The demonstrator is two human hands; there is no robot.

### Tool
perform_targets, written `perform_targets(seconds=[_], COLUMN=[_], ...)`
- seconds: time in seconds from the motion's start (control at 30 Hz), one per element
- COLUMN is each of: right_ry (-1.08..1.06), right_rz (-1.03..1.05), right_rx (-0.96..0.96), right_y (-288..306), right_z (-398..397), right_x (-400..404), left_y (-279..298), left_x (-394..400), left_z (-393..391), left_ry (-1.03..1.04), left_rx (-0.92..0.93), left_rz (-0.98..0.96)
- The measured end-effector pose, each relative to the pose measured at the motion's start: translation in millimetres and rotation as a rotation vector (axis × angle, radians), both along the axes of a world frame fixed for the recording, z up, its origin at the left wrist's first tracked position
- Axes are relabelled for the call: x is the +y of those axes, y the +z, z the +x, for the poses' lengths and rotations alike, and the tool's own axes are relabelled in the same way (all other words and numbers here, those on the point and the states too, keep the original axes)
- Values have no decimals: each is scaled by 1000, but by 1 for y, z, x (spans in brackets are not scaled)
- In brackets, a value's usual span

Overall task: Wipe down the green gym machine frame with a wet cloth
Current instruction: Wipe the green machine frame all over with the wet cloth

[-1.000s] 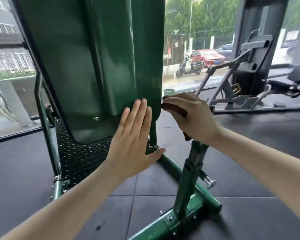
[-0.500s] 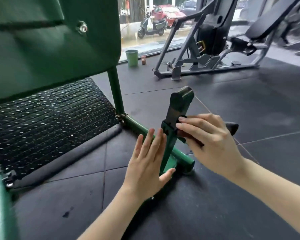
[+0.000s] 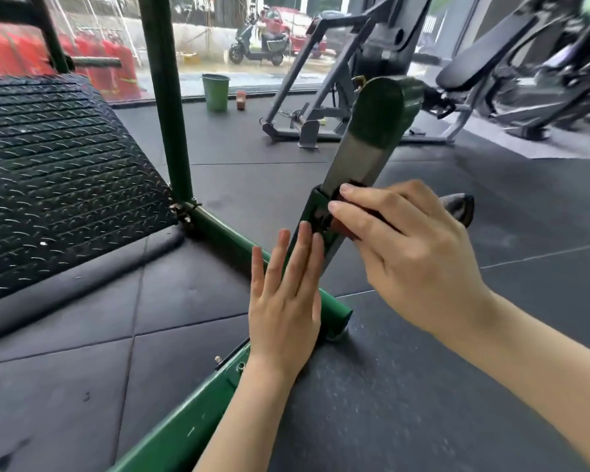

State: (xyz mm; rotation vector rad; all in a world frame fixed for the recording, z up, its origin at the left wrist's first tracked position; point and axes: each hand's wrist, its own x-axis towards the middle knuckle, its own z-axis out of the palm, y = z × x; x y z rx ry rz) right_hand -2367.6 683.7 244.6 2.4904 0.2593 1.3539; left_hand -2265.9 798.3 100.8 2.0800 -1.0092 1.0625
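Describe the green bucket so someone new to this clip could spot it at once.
Start at the big window along the far edge of the dark gym floor. At its foot, just right of the upright green frame post, stands the green bucket. A small reddish block sits beside it; the bucket is taller, tapered and open-topped.

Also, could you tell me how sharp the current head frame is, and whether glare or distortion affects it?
Head view: hands and the slanted green post are fairly sharp; the grey machines at upper right are smeared by motion blur; the window is bright daylight without hiding detail; wide-angle bending shows at the frame edges.
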Motion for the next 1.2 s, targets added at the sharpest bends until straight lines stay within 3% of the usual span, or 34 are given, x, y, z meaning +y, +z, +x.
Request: perform_targets(seconds=[0.23, 0.43, 0.7, 0.9, 1.1, 1.2], right_ry=[-46, 40, 216, 210, 272, 292], right_rz=[3, -42, 25, 248, 500, 519], right_rx=[25, 148, 371, 372, 589, 705], right_y=[-6, -31, -154, -235, -325, -367], right_z=[1, 6, 29, 42, 75, 97], right_x=[26, 65, 67, 63, 78, 91], left_y=[-20, -48, -146, -199, -242, -258], left_x=[22, 76, 166, 208, 257, 275], left_z=[17, 37, 47, 19, 2, -5], left_ry=[-61, -95, -51, 64, 190, 250], left_rx=[113, 112, 53, 252, 363, 407], left_rz=[-111, -14, 384, 541, 704, 776])
